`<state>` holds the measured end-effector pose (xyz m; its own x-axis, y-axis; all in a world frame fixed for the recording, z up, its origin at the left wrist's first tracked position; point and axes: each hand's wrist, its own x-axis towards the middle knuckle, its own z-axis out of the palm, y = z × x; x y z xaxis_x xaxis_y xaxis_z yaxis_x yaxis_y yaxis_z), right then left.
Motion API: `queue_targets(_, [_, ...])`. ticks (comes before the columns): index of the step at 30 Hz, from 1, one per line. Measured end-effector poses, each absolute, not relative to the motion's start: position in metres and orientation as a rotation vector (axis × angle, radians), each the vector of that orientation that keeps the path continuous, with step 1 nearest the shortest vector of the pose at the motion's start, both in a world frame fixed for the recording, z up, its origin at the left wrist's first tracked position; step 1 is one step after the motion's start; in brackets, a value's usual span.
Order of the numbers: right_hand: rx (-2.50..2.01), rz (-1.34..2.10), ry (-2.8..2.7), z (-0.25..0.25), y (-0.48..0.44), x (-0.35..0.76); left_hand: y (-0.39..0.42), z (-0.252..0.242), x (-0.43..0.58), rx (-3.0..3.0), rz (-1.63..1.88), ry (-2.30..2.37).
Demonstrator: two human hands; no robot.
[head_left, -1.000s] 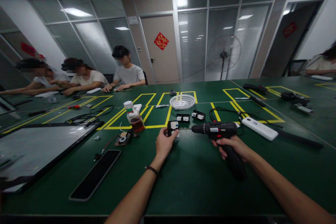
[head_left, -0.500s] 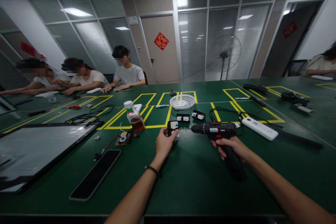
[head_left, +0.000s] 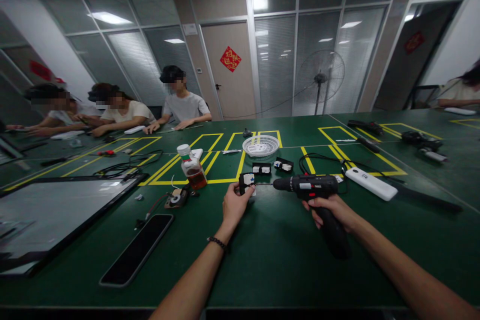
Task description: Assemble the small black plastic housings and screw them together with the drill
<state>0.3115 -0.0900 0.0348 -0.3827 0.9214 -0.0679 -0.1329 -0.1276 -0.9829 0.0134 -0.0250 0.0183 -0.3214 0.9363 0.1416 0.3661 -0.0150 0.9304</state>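
Note:
My left hand [head_left: 236,205] is closed on a small black-and-white block [head_left: 247,180], holding it upright just over the green table. In my right hand [head_left: 332,210] is a black cordless drill [head_left: 311,186], gripped by its handle and lying level. Its thin bit points left and reaches the block by my left fingertips; whether the tip sits in a screw is too small to tell. Two similar black-and-white blocks, one [head_left: 261,168] and another [head_left: 284,164], lie just behind. A white plastic basket [head_left: 260,146] stands beyond them.
Left of my hands are a bottle of brown liquid [head_left: 193,170], a small part with wires [head_left: 176,198], a phone [head_left: 138,250] and a large framed panel [head_left: 63,220]. A white power bank [head_left: 371,184] and black cables lie right. Co-workers [head_left: 183,105] sit across the table.
My hands, the drill and the block stay practically in place. Across the table, the co-workers' arms have shifted slightly.

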Motion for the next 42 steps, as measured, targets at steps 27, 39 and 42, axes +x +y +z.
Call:
queue_targets(27, [-0.962,1.652,-1.31,0.035,-0.09,0.3115,-0.0254,0.0191,0.0143,1.326,1.355,1.695])
queue_targets(39, [-0.97,1.651,-1.322,0.0366,-0.0909,0.3115,-0.0242,0.0191,0.0149,1.274,1.374,1.626])
queue_targets(42, [-0.977,1.658,-1.313,0.0355,-0.0909,0.311,-0.0236,0.0182,0.0159,1.253,1.381,1.586])
